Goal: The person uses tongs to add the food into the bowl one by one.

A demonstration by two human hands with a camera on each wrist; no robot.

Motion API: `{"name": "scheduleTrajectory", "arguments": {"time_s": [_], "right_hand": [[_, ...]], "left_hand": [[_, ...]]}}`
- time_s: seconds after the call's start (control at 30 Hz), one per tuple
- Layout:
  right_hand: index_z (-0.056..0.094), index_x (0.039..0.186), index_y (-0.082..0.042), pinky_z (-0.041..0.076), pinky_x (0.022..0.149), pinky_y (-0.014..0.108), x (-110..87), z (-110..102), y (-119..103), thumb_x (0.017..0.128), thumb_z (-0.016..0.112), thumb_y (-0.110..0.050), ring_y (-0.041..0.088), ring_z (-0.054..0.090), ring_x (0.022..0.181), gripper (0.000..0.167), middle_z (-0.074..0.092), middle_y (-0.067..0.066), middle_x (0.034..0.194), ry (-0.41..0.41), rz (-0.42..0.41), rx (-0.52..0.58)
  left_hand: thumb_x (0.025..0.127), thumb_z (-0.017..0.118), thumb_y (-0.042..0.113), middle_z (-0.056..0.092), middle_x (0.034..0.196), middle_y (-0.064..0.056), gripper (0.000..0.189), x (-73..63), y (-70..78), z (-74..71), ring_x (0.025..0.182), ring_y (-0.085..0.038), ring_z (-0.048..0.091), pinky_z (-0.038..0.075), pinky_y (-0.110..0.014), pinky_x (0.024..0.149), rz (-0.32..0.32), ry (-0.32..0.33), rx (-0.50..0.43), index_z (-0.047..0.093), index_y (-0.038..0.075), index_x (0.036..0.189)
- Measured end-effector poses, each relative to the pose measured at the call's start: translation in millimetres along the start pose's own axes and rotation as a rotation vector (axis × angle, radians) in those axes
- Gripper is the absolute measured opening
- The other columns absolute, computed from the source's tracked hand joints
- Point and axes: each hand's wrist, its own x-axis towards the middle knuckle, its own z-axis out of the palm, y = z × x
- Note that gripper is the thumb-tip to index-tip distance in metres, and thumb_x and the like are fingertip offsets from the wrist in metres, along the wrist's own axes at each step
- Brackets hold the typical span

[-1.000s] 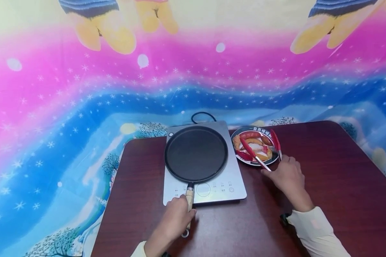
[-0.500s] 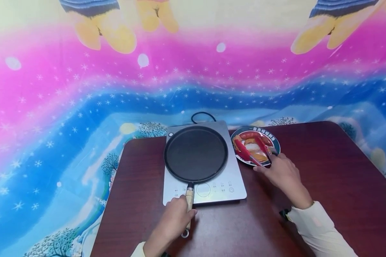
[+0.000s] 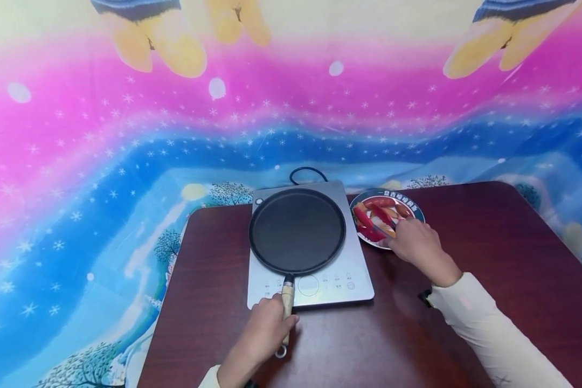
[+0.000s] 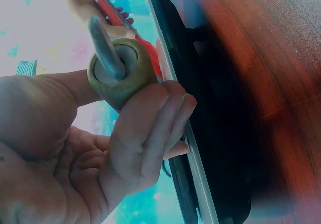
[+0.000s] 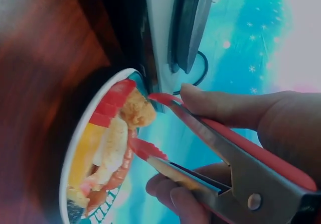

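Observation:
My left hand grips the pale wooden handle of a flat black frying pan. The pan sits on a silver induction cooker. At the cooker's right, my right hand holds metal tongs with red tips, thumb on one arm and fingers around the other. The tips are apart, over a round plate of food. A crumbed fried piece lies near the tips. Beside it are red pieces, a yellow piece and a sausage. Nothing is visibly pinched.
The dark red-brown wooden table carries the cooker and plate. A black cord loops behind the cooker. A colourful printed cloth hangs beyond the table's back edge.
My right hand has moved forward and left over the plate. The tongs' tips have shifted left and come closer together. My left hand stays on the pan handle.

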Motion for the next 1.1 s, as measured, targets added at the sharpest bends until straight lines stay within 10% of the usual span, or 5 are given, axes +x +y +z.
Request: {"name": "scheduleTrajectory", "arguments": {"time_s": [0.27, 0.5, 1.1], "right_hand": [[0.074, 0.107, 0.002, 0.057, 0.082, 0.063, 17.2, -13.4, -8.6, 0.085, 0.079, -0.041, 0.047, 0.060, 0.110, 0.049, 0.053, 0.035, 0.141, -0.083, -0.023, -0.045], [0.069, 0.081, -0.006, 0.055, 0.072, 0.050, 28.7, -20.1, -15.2, 0.083, 0.081, -0.036, 0.028, 0.061, 0.080, 0.032, 0.068, 0.011, 0.079, -0.161, -0.016, -0.047], [0.068, 0.079, -0.010, 0.055, 0.067, 0.046, 30.0, -24.0, -15.6, 0.085, 0.079, -0.033, 0.026, 0.060, 0.078, 0.027, 0.067, 0.008, 0.077, -0.143, -0.041, -0.085]], "left_hand": [[0.086, 0.081, 0.018, 0.058, 0.066, -0.007, 0.030, -1.1, -0.4, 0.9, 0.052, -0.014, 0.054, 0.045, -0.022, 0.046, 0.000, -0.005, -0.017, 0.061, -0.005, 0.090], [0.085, 0.081, 0.019, 0.058, 0.065, -0.006, 0.030, -0.4, -1.0, 1.5, 0.053, -0.014, 0.055, 0.045, -0.023, 0.047, 0.007, 0.009, 0.000, 0.062, -0.004, 0.089], [0.086, 0.081, 0.018, 0.056, 0.064, -0.004, 0.030, -0.2, -1.3, 1.0, 0.049, -0.012, 0.052, 0.043, -0.021, 0.042, -0.019, -0.011, -0.038, 0.062, -0.005, 0.091]]}}
